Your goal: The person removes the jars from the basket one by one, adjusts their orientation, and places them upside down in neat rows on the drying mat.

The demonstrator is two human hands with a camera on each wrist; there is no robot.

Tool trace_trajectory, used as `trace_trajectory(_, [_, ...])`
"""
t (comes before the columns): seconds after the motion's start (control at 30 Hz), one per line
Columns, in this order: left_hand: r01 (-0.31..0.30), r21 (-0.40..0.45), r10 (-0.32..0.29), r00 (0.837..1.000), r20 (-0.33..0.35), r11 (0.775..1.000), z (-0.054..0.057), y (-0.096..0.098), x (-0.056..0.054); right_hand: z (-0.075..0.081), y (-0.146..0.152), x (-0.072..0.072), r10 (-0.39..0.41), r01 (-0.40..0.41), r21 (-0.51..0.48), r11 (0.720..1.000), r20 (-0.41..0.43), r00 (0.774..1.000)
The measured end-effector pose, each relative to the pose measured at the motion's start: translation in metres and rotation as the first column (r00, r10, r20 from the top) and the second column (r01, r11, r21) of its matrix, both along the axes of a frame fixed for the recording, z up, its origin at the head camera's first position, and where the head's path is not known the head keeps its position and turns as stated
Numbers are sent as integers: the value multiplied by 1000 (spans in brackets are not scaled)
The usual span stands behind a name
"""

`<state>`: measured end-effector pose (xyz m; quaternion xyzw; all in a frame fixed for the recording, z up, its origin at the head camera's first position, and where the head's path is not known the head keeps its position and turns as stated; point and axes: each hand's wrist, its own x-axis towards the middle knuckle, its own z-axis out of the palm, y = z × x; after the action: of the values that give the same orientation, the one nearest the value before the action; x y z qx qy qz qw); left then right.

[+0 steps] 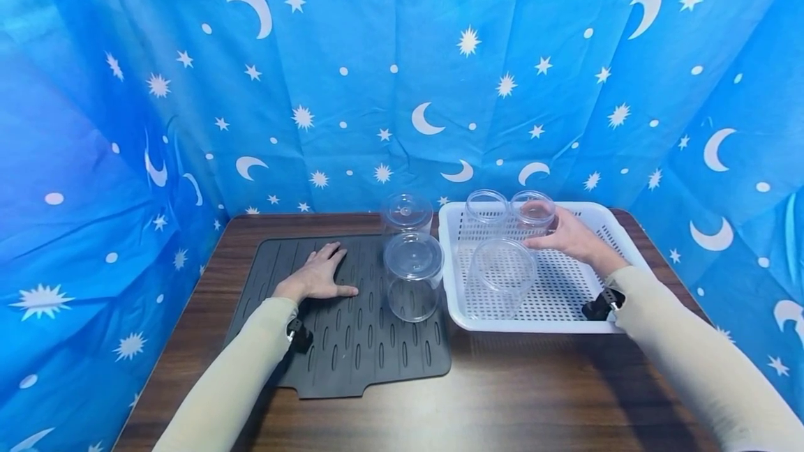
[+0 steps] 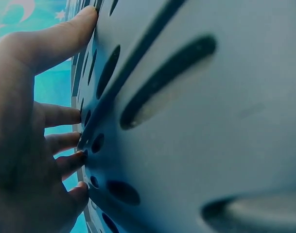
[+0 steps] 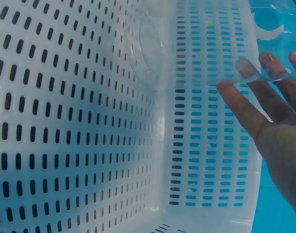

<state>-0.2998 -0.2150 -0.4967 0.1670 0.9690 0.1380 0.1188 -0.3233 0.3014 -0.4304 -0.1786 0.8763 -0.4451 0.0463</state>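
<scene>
My left hand [image 1: 317, 276] rests spread on the dark grey ridged drying mat [image 1: 352, 361], its fingertips touching the surface in the left wrist view. My right hand [image 1: 574, 236] grips a clear plastic jar [image 1: 532, 209] at the back of the white basket [image 1: 534, 326]; some fingers show through its wall. Close beside that one stands another clear jar [image 1: 486, 208], and a larger clear jar [image 1: 502, 270] sits nearer the front of the basket. On the mat's right side are two clear jars, a front one [image 1: 414, 284] and a rear one [image 1: 407, 213].
The perforated basket stands right of the mat on a dark wood table [image 1: 502, 396]. Behind and at both sides hangs a blue cloth [image 1: 377, 54] with moons and stars. The basket's slotted wall [image 3: 211, 145] lies close to my right fingers.
</scene>
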Motion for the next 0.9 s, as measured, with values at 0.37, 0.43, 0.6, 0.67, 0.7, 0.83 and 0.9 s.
trace_trajectory(0.37, [10,1,-10,1000,-6,1000,1,-1,1,14,1,3,-47,48,30,998,-36,998])
trace_trajectory(0.43, [22,-2,-22,1000,-5,1000,2,-1,0,17,2,3,-51,53,35,998,-50,997])
trace_trajectory(0.6, [27,12,-27,1000,9,1000,8,-3,-4,28,1,5,-49,53,38,998,-79,996])
trace_trajectory(0.67, [25,31,-25,1000,6,999,10,-3,-5,34,0,7,-51,55,45,997,-87,995])
trace_trajectory(0.7, [28,41,-28,1000,1,999,11,-4,-5,37,0,9,-50,54,43,998,-90,995])
trace_trajectory(0.83, [33,96,-31,999,-19,995,17,-3,-6,48,-1,12,-59,65,57,996,-102,993])
trace_trajectory(0.9, [26,129,-22,999,-28,991,22,-1,-7,52,0,15,-67,74,64,995,-116,991])
